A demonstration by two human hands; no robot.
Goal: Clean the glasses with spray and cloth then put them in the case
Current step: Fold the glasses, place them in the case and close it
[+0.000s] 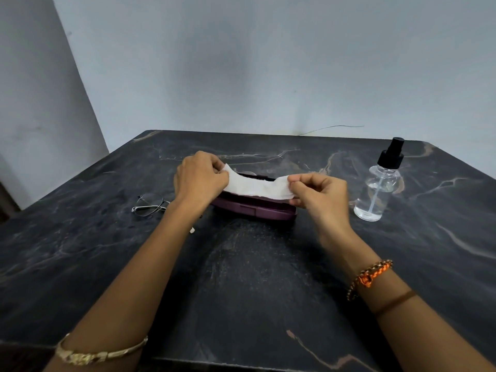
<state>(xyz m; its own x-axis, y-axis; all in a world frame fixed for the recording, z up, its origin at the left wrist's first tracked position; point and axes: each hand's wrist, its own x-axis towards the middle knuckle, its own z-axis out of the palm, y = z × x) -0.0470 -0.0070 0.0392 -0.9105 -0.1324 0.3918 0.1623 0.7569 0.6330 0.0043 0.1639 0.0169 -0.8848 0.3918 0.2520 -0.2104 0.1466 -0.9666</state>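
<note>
Both hands pinch the white cloth (256, 187) taut above the purple case (255, 208), left hand (200, 178) and right hand (320, 196) clamped on its ends, glasses (150, 204) lying left, spray bottle (381, 183) right, the near desk (241, 277) bare.

One glasses (150, 204) — cloth (257, 187), case (255, 209), bottle (381, 183).

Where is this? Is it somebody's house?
Probably a room in a home, though I can't be sure. There's a dark marble-look table pushed against a plain painted wall, with only glasses, a purple case and a spray bottle on it.
</note>
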